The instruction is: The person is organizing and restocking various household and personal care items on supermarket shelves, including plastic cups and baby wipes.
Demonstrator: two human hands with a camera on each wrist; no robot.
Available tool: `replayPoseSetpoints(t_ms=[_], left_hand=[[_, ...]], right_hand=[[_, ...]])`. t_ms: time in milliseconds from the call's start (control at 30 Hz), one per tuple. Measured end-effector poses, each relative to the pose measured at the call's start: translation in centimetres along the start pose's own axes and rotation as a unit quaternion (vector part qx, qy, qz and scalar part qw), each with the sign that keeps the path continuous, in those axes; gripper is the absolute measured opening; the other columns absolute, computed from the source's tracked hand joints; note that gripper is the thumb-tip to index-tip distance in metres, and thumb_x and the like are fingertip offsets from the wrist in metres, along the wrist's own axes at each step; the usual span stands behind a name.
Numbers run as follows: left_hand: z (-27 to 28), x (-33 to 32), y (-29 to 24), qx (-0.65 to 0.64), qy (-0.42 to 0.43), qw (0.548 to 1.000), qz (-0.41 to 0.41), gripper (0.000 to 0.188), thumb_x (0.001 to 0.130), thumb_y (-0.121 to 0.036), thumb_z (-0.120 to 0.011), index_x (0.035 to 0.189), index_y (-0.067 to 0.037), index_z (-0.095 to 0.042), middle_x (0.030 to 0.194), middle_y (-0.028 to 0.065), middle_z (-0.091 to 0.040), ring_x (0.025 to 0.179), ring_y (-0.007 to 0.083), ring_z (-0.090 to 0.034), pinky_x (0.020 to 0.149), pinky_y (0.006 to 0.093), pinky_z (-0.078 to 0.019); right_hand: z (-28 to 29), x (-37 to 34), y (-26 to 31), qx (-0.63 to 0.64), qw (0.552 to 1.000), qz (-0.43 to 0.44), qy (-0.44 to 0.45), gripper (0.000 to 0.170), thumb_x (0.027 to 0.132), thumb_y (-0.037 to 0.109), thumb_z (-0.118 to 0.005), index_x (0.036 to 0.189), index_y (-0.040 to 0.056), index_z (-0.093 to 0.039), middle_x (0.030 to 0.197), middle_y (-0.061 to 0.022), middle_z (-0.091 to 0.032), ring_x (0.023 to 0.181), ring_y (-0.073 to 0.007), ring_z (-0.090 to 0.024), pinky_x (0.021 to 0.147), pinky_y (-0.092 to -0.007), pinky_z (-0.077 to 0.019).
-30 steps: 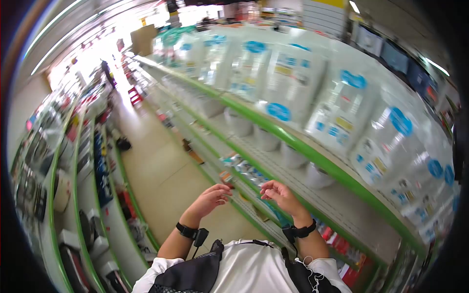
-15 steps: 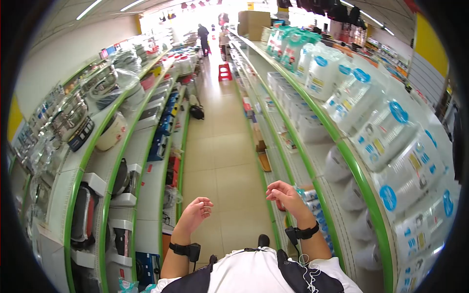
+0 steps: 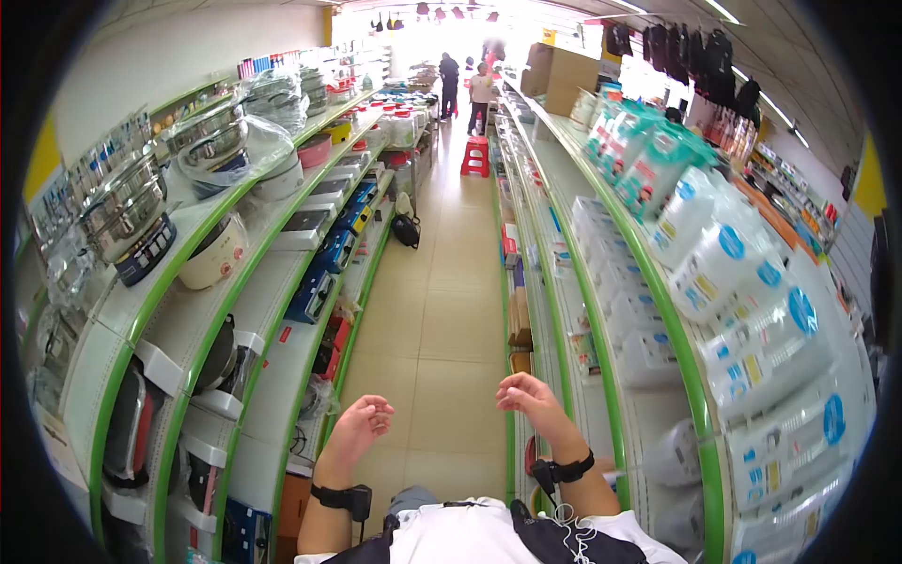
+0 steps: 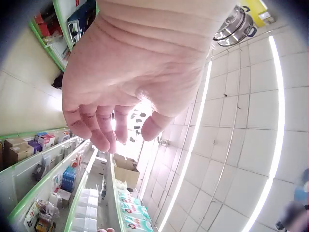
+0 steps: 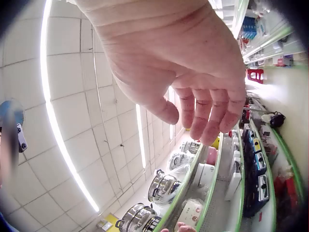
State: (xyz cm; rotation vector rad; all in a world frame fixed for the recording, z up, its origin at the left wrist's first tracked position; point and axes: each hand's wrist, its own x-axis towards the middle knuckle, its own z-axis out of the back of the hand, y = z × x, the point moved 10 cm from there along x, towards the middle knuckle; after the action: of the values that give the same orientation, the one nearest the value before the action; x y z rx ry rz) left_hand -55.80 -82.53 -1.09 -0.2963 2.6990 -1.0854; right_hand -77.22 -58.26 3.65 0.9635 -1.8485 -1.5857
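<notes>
In the head view my left hand (image 3: 359, 430) is raised over the aisle floor, left of centre, with nothing in it. My right hand (image 3: 537, 406) hangs in the air near the right shelves, also holding nothing. The left wrist view shows the left palm (image 4: 140, 72) with fingers loosely bent and the thumb apart. Much the same pose shows on the right palm (image 5: 178, 63) in the right wrist view. Neither hand touches any goods. A black strap with a small camera circles each wrist.
Left shelves hold steel pots (image 3: 122, 221), a rice cooker (image 3: 214, 252) and pans. Right shelves carry bagged plastic goods (image 3: 770, 348) and a cardboard box (image 3: 561, 79). Down the tiled aisle (image 3: 404, 320) are a black bag (image 3: 406, 229), a red stool (image 3: 475, 157) and two people (image 3: 449, 86).
The head view has swung from the right shelves to face down the aisle and levelled out. Both hands stay raised, still holding nothing.
</notes>
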Motion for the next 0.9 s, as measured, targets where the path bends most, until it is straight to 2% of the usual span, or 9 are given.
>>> replayPoseSetpoints(t_ms=[100,167,233,367,467,700,900], left_hand=[[5.1,3.5,-2.0,0.006,-0.043,0.999,0.018,0.022,0.100,-0.016,-0.056,0.119,-0.006,-0.059,0.112,0.0084,-0.067,0.094,0.0155,-0.064,0.087,0.0317,-0.0511],[8.8,6.8,-3.6,0.000,-0.041,0.999,-0.003,0.023,0.100,-0.017,-0.056,0.119,-0.006,-0.059,0.112,0.0086,-0.067,0.092,0.0151,-0.063,0.086,0.0309,-0.0504],[11.9,10.2,-6.0,0.013,-0.046,0.999,0.015,0.023,0.100,-0.017,-0.055,0.119,-0.006,-0.059,0.112,0.0088,-0.067,0.091,0.0151,-0.063,0.086,0.0309,-0.0500],[13.7,18.3,-12.2,0.065,-0.025,0.997,0.031,0.023,0.101,-0.017,-0.054,0.119,-0.006,-0.059,0.113,0.0092,-0.067,0.091,0.0150,-0.062,0.085,0.0310,-0.0494],[14.8,24.4,-14.9,0.081,-0.002,0.995,0.062,0.023,0.101,-0.017,-0.054,0.120,-0.005,-0.059,0.113,0.0093,-0.067,0.092,0.0151,-0.062,0.086,0.0310,-0.0491],[13.9,38.8,-16.3,0.077,0.063,0.989,0.105,0.023,0.101,-0.017,-0.054,0.120,-0.005,-0.059,0.112,0.0088,-0.067,0.093,0.0147,-0.062,0.087,0.0304,-0.0487],[12.9,51.4,-16.9,0.087,0.060,0.988,0.116,0.023,0.101,-0.018,-0.055,0.120,-0.005,-0.058,0.111,0.0091,-0.066,0.090,0.0149,-0.060,0.085,0.0308,-0.0492]], right_hand=[[-1.0,6.2,-1.7,0.019,0.999,-0.034,0.003,0.018,0.101,0.015,-0.060,0.114,0.0029,-0.062,0.103,-0.0067,-0.069,0.092,-0.0162,-0.068,0.085,-0.0306,-0.0546],[-1.5,11.0,-1.2,-0.015,1.000,0.014,0.011,0.018,0.101,0.015,-0.060,0.114,0.0027,-0.062,0.103,-0.0067,-0.068,0.093,-0.0157,-0.068,0.085,-0.0304,-0.0543],[-1.6,15.5,-2.0,-0.013,1.000,0.000,-0.010,0.017,0.101,0.014,-0.059,0.114,0.0025,-0.061,0.103,-0.0062,-0.068,0.093,-0.0153,-0.067,0.086,-0.0304,-0.0543],[-2.0,22.2,-0.2,0.008,0.998,0.007,-0.060,0.018,0.102,0.014,-0.059,0.114,0.0024,-0.062,0.104,-0.0064,-0.068,0.093,-0.0151,-0.067,0.085,-0.0306,-0.0547],[-1.6,25.5,1.2,0.008,0.996,0.011,-0.083,0.018,0.102,0.015,-0.059,0.114,0.0026,-0.062,0.104,-0.0068,-0.068,0.094,-0.0152,-0.068,0.085,-0.0303,-0.0545],[7.1,31.6,1.5,-0.006,0.981,0.006,-0.191,0.018,0.102,0.016,-0.057,0.116,0.0041,-0.062,0.105,-0.0075,-0.068,0.091,-0.0160,-0.069,0.085,-0.0297,-0.0552],[16.8,39.9,2.0,0.012,0.967,0.011,-0.254,0.017,0.101,0.015,-0.059,0.113,0.0046,-0.063,0.102,-0.0068,-0.069,0.089,-0.0149,-0.068,0.083,-0.0296,-0.0543]])
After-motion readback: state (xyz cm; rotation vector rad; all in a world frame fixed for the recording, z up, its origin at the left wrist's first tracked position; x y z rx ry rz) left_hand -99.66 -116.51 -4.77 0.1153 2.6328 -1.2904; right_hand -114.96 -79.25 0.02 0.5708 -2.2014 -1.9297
